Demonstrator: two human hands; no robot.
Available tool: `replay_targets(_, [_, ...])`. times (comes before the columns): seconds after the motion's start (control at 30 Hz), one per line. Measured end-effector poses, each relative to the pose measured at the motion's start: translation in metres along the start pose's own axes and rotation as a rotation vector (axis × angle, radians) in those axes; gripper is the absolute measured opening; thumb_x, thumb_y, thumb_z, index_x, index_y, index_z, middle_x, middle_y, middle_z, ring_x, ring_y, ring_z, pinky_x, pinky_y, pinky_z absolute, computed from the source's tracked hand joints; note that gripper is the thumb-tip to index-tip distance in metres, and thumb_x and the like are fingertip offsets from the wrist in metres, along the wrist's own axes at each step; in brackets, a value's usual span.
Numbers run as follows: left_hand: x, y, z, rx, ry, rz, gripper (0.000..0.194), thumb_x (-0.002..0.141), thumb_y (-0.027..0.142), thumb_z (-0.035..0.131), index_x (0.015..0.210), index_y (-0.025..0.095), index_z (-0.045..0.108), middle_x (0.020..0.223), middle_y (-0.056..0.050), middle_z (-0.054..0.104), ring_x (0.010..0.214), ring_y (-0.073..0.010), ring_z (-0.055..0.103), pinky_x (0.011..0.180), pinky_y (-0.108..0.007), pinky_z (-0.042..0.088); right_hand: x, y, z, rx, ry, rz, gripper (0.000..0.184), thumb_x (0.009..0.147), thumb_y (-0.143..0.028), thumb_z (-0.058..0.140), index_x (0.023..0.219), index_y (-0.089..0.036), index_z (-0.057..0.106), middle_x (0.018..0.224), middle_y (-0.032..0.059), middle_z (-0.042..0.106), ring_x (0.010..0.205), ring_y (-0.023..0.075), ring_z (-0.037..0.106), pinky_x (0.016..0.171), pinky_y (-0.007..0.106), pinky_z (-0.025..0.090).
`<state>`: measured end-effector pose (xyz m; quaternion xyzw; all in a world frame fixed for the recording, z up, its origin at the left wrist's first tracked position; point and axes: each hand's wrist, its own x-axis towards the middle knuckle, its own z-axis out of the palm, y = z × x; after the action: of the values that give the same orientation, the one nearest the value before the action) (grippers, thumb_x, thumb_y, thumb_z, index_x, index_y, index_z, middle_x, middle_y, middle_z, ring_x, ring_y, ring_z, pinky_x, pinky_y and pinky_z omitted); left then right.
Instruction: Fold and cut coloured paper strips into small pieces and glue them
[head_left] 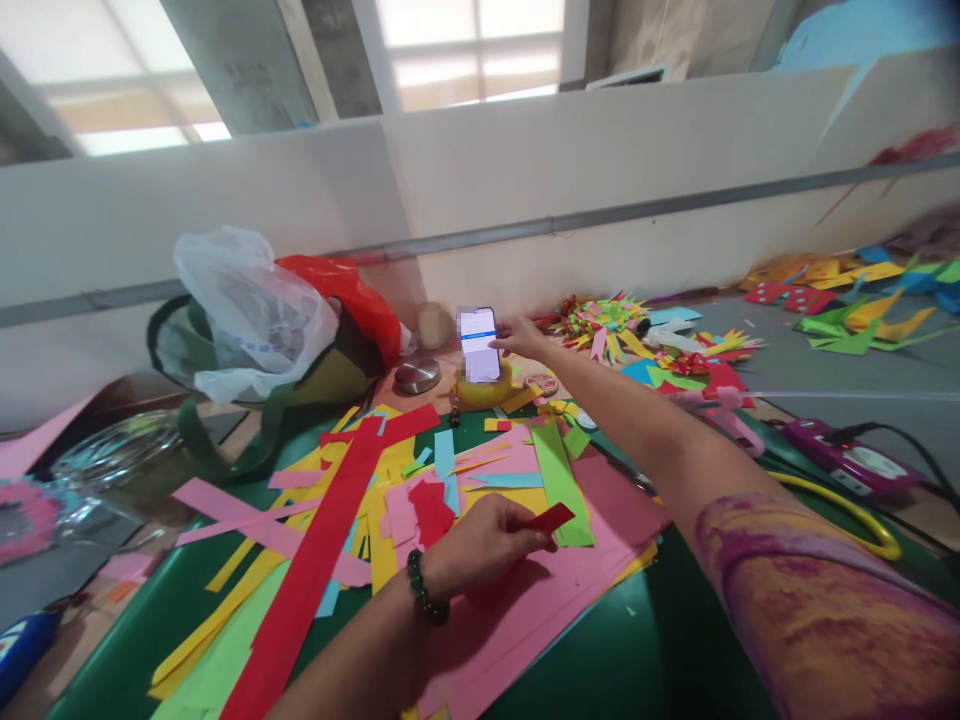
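Observation:
My left hand point(487, 540), with a dark beaded bracelet on its wrist, pinches a small red paper strip point(553, 517) above a sheet of pink paper point(600, 500). Stretched out to the back, my right hand point(521, 338) has a finger at the lit screen of a phone point(480, 350); whether it touches the glass I cannot tell. No object shows in that hand. The phone leans upright on a yellow roll point(484, 388). Around my left hand lie a green paper strip point(559, 480), red scraps point(431, 512) and a long red strip point(315, 560).
A bag point(345, 355) with white and red plastic bags stands at the back left, near a round metal lid point(418, 375). Colourful paper bunches point(600, 320) lie at the back right. A purple device point(851, 458) with a black cord and a yellow ring point(840, 510) sit on the right.

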<state>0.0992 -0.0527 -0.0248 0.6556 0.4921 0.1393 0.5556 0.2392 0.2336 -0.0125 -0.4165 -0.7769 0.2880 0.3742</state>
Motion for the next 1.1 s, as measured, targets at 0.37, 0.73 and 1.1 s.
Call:
replay_targets(0.37, [-0.002, 0.003, -0.001, 0.01, 0.009, 0.022, 0.035, 0.071, 0.042, 0.065, 0.08, 0.01, 0.076, 0.056, 0.001, 0.056, 0.054, -0.0097, 0.043, 0.051, -0.023, 0.031, -0.007, -0.012, -0.009, -0.015, 0.168, 0.094, 0.025, 0.081, -0.03, 0.069, 0.098, -0.011, 0.065, 0.088, 0.0085, 0.071, 0.058, 0.0117, 0.064, 0.056, 0.023, 0.05])
replay_targets(0.73, [-0.005, 0.007, -0.009, -0.349, 0.124, 0.249, 0.044, 0.067, 0.053, 0.072, 0.078, 0.01, 0.072, 0.081, -0.011, 0.073, 0.078, -0.0217, 0.068, 0.08, -0.036, 0.051, -0.142, -0.115, -0.029, 0.024, -0.224, -0.002, 0.037, 0.088, -0.05, 0.054, 0.078, -0.016, 0.065, 0.072, 0.005, 0.07, 0.057, 0.0121, 0.062, 0.052, 0.021, 0.045])
replay_targets(1.1, [-0.011, 0.014, 0.004, -0.095, -0.015, 0.357, 0.046, 0.074, 0.058, 0.064, 0.074, 0.012, 0.073, 0.078, -0.009, 0.074, 0.078, -0.0198, 0.066, 0.079, -0.032, 0.051, -0.274, -0.141, -0.016, -0.067, -0.039, -0.087, 0.01, 0.078, -0.023, 0.06, 0.083, -0.027, 0.067, 0.068, 0.0002, 0.068, 0.06, 0.0158, 0.06, 0.057, 0.029, 0.045])
